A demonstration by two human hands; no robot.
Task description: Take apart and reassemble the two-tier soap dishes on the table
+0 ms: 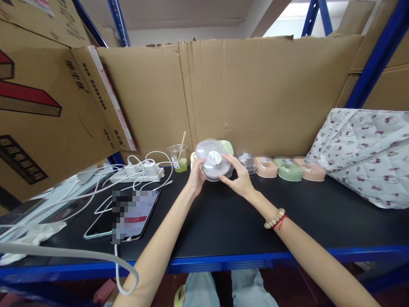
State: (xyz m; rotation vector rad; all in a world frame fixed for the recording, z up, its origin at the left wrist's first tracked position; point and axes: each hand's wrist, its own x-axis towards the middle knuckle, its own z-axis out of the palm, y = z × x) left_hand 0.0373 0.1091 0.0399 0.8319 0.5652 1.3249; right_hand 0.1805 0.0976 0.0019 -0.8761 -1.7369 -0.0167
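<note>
A clear-lidded container (209,168) with a round patterned sticker is held up between both hands above the black table. My left hand (196,175) grips its left side. My right hand (238,175) grips its right side, thumb low and fingers near the sticker. Behind it, a light green container (226,147) shows in part. To the right, a clear-lidded container (247,163), a pink container (266,167), a green container (288,169) and another pink container (309,169) stand in a row along the cardboard.
On the left lie two phones (140,215), a power strip (156,175) with white cables, and a cup (181,164) with green liquid. A patterned cloth (367,157) covers the right side. Cardboard (271,94) walls the back; a blue edge (223,261) runs along the front.
</note>
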